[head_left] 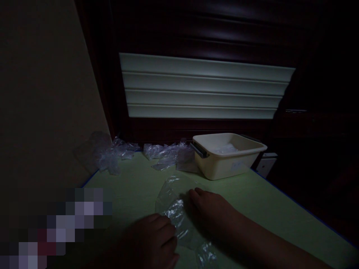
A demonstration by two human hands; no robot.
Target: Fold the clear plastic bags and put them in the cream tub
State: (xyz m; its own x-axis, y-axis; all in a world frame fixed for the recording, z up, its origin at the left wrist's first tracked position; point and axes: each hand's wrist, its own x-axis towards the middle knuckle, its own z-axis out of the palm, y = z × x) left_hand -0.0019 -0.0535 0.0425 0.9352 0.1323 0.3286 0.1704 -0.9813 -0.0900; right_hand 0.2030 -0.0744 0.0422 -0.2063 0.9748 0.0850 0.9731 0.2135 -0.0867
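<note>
A clear, crinkled plastic bag [171,194] lies spread on the green tabletop in front of me, with glare on its folds. My left hand [154,239] is at its near left edge, fingers curled and closed on the film. On the bag's right side, my right hand [210,205] has its fingers bent down and pressed together on the plastic; the fingertips are partly hidden. A bunched end of clear plastic [206,256] shows between my forearms at the bottom of the view. The light is dim.
A cream plastic bin [230,164] with dark handles stands at the back right, clear plastic inside. Crumpled clear bags [108,155] lie at the back left, and more plastic bags [165,153] along the back edge. A white object [266,164] is beyond the right edge. The green table [134,186] has blue edging.
</note>
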